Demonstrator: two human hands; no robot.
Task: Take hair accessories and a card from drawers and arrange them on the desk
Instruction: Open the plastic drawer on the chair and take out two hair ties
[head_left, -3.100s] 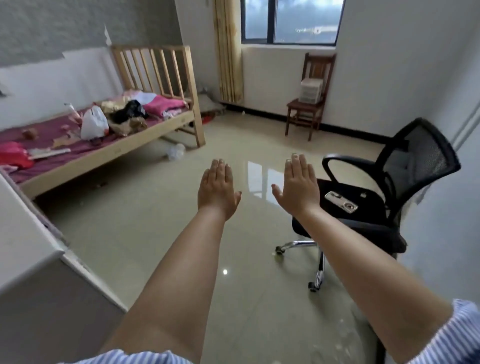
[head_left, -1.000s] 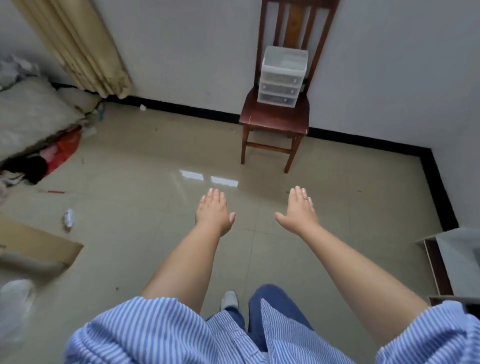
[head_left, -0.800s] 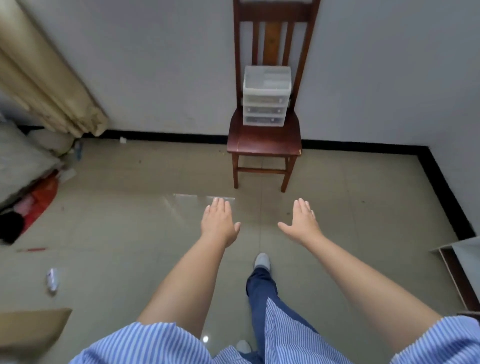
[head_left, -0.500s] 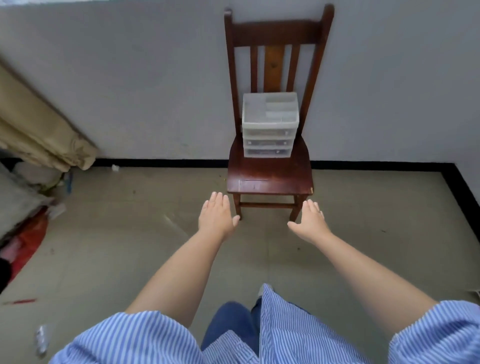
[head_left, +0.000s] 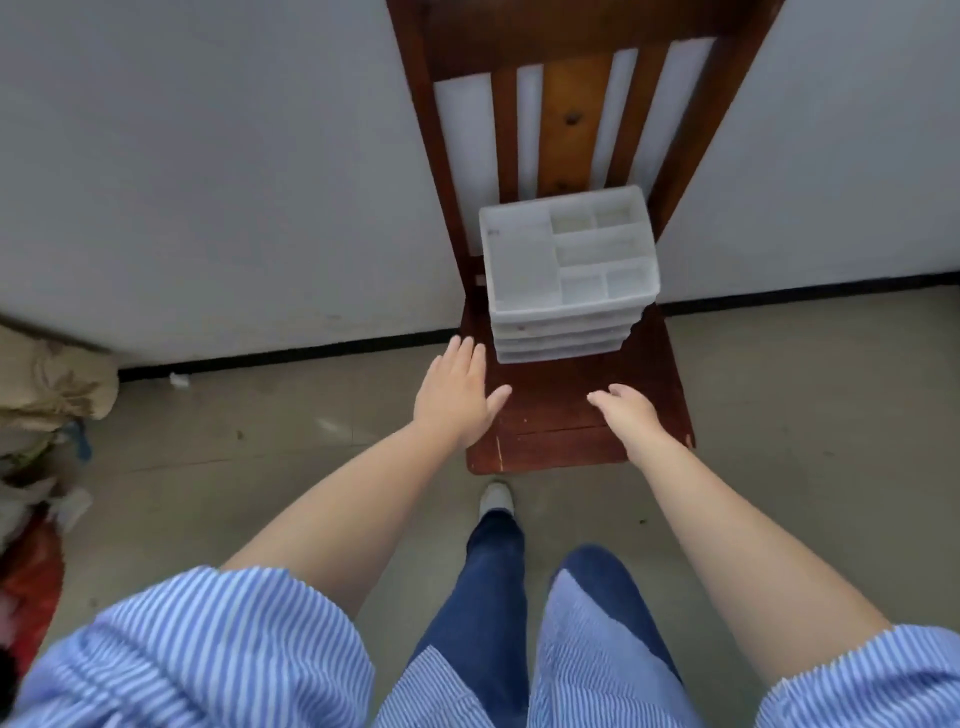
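Standing before a white wall (head_left: 218, 171) and a dull tiled floor (head_left: 260, 452), with nothing of the task done as yet. Spreading wide, bare and empty: fingers (head_left: 462, 358) of the left hand (head_left: 454, 397), flat, palm down, thumb out toward the right, hovering over the front left edge of the seat, just left of centre frame. Curling loosely, half open and holding nothing: fingers (head_left: 602, 397) of the right hand (head_left: 626, 415), hovering over the middle of the seat, apart from the left one. Reaching, both of them, toward the drawer unit (head_left: 566, 301), but not touching it. Sitting at the back of the wooden chair (head_left: 561, 415), right of centre: a small pale plastic stack with an open divided tray on top, seemingly empty, and three shallow drawers below, all appearing shut. Hiding their contents, so no telling from here which drawer holds the hair accessories or the card; none of these showing anywhere. Extending back from the hands to striped blue sleeves (head_left: 197, 649) at the bottom of the frame, with dark trousers and a pale shoe (head_left: 496, 501) pointing at the chair. Lying at the left edge: a heap of bags and cloth (head_left: 47, 395). Showing no desk at all. Remaining, by this reckoning, nearly everything: opening the drawers, lifting out the pieces, carrying them to the desk and laying them out.
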